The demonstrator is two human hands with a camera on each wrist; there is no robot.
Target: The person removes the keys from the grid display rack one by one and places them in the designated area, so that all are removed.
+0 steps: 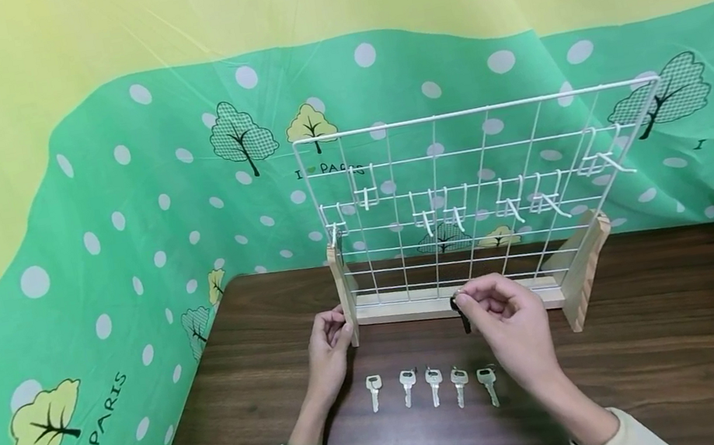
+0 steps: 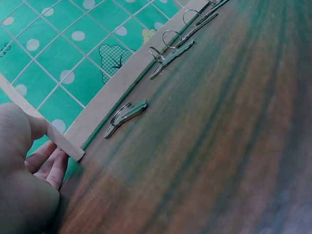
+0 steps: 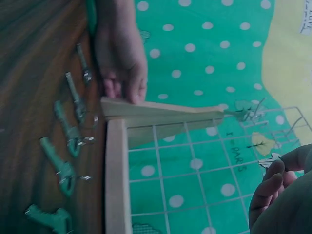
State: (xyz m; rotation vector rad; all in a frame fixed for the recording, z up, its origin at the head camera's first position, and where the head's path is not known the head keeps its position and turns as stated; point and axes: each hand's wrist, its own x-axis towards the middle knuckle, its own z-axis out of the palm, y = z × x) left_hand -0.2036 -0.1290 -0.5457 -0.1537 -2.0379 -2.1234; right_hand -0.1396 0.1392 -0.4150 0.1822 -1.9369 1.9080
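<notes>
My left hand (image 1: 328,357) grips the left wooden side support (image 1: 342,288) of a white wire grid rack (image 1: 433,245), thumb on one side and fingers on the other. My right hand (image 1: 514,322) pinches a key (image 1: 464,318) between thumb and fingertips, in front of the rack's lower part. It looks dark in the head view; in the right wrist view its silvery end (image 3: 269,161) shows at the fingertips. Several silver keys with small rings, among them the leftmost key (image 1: 374,393) and the rightmost key (image 1: 488,387), lie in a row between the hands.
White hooks (image 1: 456,212) hang across the grid, with one hook (image 1: 365,193) higher at left and another (image 1: 602,162) at upper right. A wooden support (image 1: 588,270) stands at the rack's right end. Behind the brown table (image 1: 697,347) hangs a patterned cloth (image 1: 148,289).
</notes>
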